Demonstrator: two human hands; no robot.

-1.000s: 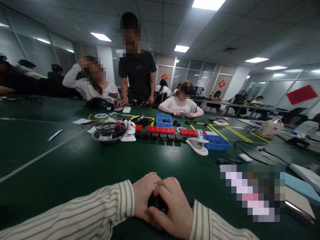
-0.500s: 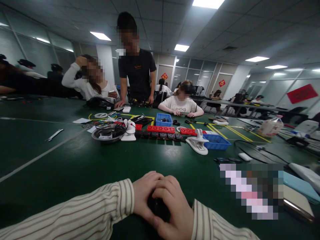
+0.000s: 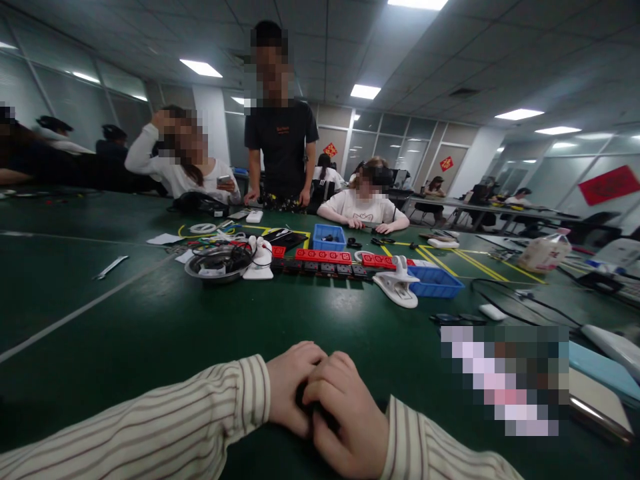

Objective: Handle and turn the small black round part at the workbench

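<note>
My left hand [image 3: 289,387] and my right hand [image 3: 346,417] rest together on the green table [image 3: 150,320] near its front edge. Both are closed around a small black object [image 3: 305,400], which is almost fully hidden between the fingers. My right hand lies over my left, and both sleeves are white with brown stripes.
Across the table lie a metal bowl of cables [image 3: 216,263], red and black power strips [image 3: 323,261], two blue bins [image 3: 433,281], white clamps [image 3: 397,288] and a wrench [image 3: 110,267]. Three people are at the far edge. Flat devices [image 3: 600,373] lie at the right.
My right hand has closed further over the black object, so less of it shows. The standing person across the table has shifted slightly to the right.
</note>
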